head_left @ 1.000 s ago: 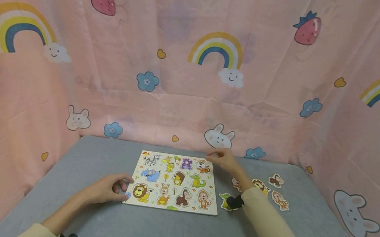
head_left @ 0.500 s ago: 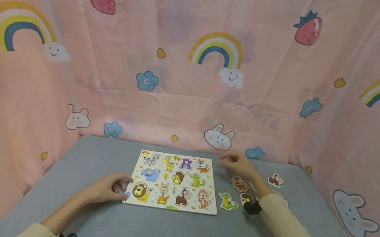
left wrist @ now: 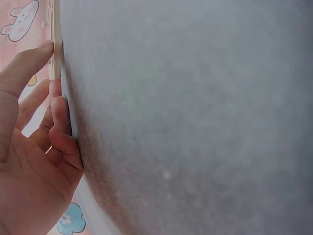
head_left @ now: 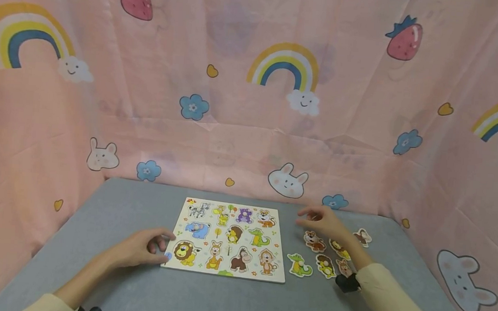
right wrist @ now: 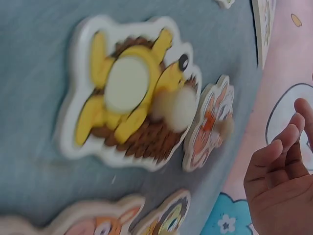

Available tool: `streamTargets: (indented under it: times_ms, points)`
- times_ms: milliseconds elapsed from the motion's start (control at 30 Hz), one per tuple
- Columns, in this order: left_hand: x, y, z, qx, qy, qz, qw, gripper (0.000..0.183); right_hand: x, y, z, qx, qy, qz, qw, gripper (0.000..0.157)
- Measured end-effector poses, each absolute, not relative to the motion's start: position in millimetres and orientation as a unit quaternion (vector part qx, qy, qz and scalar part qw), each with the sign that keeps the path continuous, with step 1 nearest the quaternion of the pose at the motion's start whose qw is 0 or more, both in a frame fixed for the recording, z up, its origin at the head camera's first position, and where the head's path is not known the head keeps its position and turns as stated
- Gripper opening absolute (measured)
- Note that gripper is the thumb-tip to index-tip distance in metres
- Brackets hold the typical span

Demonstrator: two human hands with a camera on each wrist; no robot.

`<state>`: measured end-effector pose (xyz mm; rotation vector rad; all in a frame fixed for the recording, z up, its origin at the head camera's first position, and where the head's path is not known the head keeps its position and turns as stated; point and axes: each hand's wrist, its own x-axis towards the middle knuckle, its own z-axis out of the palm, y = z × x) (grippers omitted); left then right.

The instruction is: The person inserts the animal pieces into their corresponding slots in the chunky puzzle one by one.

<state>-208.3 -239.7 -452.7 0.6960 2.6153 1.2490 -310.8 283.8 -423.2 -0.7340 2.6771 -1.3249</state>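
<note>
Grey table up front, then the left hand, fingers loosely bent and just touching the left edge of the animal board, not clamped on it. Board's lying flat mid-table. Loose crocodile, hedgehog and lion pieces sit to its right. Farther back, the right hand hangs with curved fingers holding nothing. Pink curtain behind everything.

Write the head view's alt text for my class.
A person's left hand touches the left edge of a cream rectangular animal puzzle board on a grey table; the right hand hovers, apparently empty, near loose, colourful animal-shaped pieces.
</note>
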Motion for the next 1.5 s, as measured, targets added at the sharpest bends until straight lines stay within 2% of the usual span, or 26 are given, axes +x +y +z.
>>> streamTargets:
  times_ms: [600, 900, 1200, 1500]
  points:
    - [-210, -240, -454, 0.238, 0.873, 0.418, 0.078, 0.046, -302, 320, -429, -0.256, 0.874, -0.411, 0.039, 0.034]
    - [-211, -241, -457, 0.243, 0.873, 0.416, 0.076, 0.045, -294, 333, -434, -0.283, 0.858, -0.424, 0.061, 0.036]
    - [-210, -241, -455, 0.240, 0.875, 0.413, 0.074, 0.046, -283, 337, -439, -0.242, 0.859, -0.438, 0.109, 0.051]
    - [-210, -241, -455, 0.241, 0.873, 0.417, 0.078, 0.047, -278, 342, -446, -0.232, 0.866, -0.436, 0.081, 0.047]
